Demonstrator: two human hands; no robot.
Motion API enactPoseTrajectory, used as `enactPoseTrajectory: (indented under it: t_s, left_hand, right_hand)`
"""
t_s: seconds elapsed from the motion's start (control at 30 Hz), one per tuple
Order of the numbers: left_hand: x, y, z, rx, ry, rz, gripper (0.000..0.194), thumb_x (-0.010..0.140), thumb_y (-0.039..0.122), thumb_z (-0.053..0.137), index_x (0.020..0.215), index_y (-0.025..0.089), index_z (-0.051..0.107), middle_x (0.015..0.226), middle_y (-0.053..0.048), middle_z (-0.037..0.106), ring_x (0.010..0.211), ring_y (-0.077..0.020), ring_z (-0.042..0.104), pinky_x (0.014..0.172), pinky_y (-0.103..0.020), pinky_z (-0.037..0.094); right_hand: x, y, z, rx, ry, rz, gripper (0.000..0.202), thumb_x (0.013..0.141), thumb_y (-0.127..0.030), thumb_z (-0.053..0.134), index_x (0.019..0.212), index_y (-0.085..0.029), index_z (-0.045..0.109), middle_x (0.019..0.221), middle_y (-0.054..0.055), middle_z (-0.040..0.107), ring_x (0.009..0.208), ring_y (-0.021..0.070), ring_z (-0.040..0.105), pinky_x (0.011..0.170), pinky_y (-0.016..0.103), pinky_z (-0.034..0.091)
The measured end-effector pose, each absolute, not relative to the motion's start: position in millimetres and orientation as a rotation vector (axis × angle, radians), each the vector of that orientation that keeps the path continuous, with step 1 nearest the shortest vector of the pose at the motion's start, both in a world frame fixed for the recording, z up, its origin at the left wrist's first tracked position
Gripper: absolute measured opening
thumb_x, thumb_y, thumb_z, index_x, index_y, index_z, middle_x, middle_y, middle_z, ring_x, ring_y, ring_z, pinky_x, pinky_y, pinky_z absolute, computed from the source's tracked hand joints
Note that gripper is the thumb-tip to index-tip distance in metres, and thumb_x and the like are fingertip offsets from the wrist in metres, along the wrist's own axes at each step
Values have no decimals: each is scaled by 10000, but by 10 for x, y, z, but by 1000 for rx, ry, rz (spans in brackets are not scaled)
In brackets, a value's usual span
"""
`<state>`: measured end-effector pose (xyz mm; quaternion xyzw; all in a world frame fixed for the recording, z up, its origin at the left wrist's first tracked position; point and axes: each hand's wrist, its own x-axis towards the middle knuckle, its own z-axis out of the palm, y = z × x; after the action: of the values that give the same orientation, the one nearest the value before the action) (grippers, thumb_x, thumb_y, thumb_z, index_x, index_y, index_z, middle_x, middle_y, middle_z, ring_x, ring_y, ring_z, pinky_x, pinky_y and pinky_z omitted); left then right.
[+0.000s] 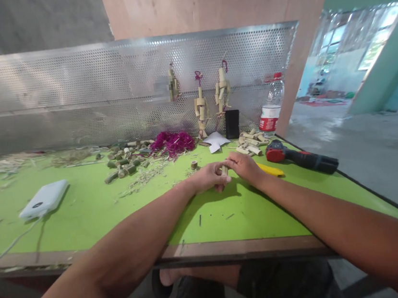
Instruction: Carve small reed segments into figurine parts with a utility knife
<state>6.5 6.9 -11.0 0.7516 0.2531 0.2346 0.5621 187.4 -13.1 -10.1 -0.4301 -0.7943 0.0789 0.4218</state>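
My left hand is closed around a short pale wooden piece, which looks like a cut length of bamboo, held just above the green table top. Against its upper end, my right hand is closed with fingertips pinched together. Whatever those fingertips hold is too small or hidden to name. A yellow tool handle lies partly behind my right wrist. Just beyond my left hand a short brown wooden stub stands among shavings.
Behind lie cut wooden pieces, tangled purple string, white paper and pale sticks. Jointed wooden figures hang on a perforated metal panel. A power tool and bottle stand right; a power bank lies left.
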Motion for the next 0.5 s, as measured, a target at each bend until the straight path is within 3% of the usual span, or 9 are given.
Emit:
enactPoseTrajectory:
  t_s: [0.17, 0.33, 0.5]
  left_hand:
    - [55, 78, -109, 1730, 592, 562, 375, 725, 288, 738, 961, 120, 499, 691, 9, 602, 546, -89, 595, 555, -239, 509]
    - [16, 32, -85, 1682, 505, 521, 417, 720, 330, 744, 974, 123, 487, 663, 13, 592, 535, -90, 583, 531, -222, 477]
    - [23, 7, -70, 1582, 411, 505, 419, 744, 302, 735, 1021, 137, 469, 742, -13, 607, 591, -92, 596, 584, -238, 491]
  right_hand:
    - [1875, -114, -110, -981, -2080, 320, 273, 867, -415, 526, 687, -210, 541, 637, -13, 562, 606, 137, 488, 570, 247, 337]
    - [1911, -90, -100, -1121, -1897, 185, 288, 858, -389, 539, 643, -206, 485, 579, -29, 481, 588, 134, 437, 561, 252, 319]
    - [1895, -129, -52, -1069, -1777, 226, 292, 877, -409, 524, 676, -197, 523, 618, -18, 497, 610, 135, 452, 587, 258, 354]
